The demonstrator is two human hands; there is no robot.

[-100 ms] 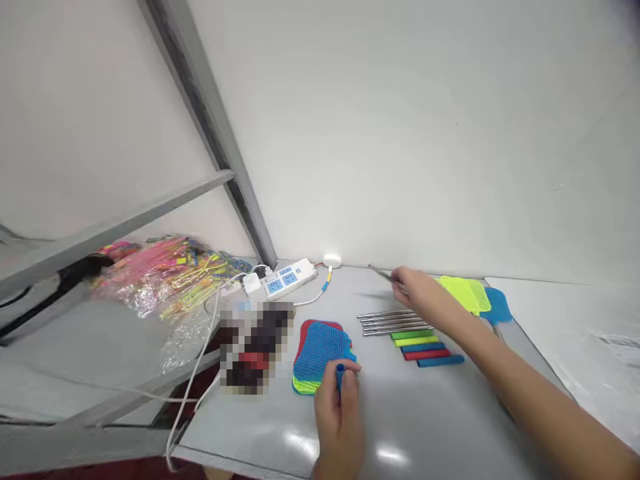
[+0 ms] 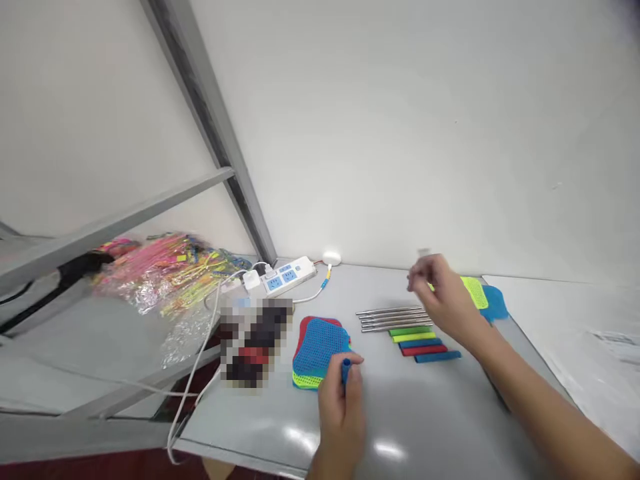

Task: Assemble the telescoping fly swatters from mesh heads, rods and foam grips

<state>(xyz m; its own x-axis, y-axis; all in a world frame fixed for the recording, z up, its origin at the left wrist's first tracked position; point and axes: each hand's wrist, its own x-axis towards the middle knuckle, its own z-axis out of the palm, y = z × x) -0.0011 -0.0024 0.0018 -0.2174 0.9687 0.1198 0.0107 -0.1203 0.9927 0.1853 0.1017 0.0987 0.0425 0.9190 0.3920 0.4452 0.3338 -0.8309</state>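
Observation:
My left hand (image 2: 340, 403) is closed around a short blue plastic tube (image 2: 346, 367), held upright with its open end up, just in front of the stacked mesh swatter heads (image 2: 320, 350) in blue, red and yellow. My right hand (image 2: 435, 283) is raised above the table, fingers curled round a thin metal rod, whose blurred tip (image 2: 424, 253) shows over the fingers. Below that hand lie several silver metal rods (image 2: 393, 320) side by side. Nearer me is a row of coloured tubes (image 2: 420, 343) in green, yellow, blue and red.
Yellow and blue swatter heads (image 2: 493, 303) lie behind my right wrist. A white power strip (image 2: 290, 275) with cables stands at the back by the wall. To the left are a grey metal frame (image 2: 170, 193), plastic-bagged colourful items (image 2: 165, 273) and a blurred-out dark object (image 2: 260, 343).
My right hand has moved to the right and slightly up, and the rod in it has swung from pointing left to pointing more upward. My left hand keeps the blue tube.

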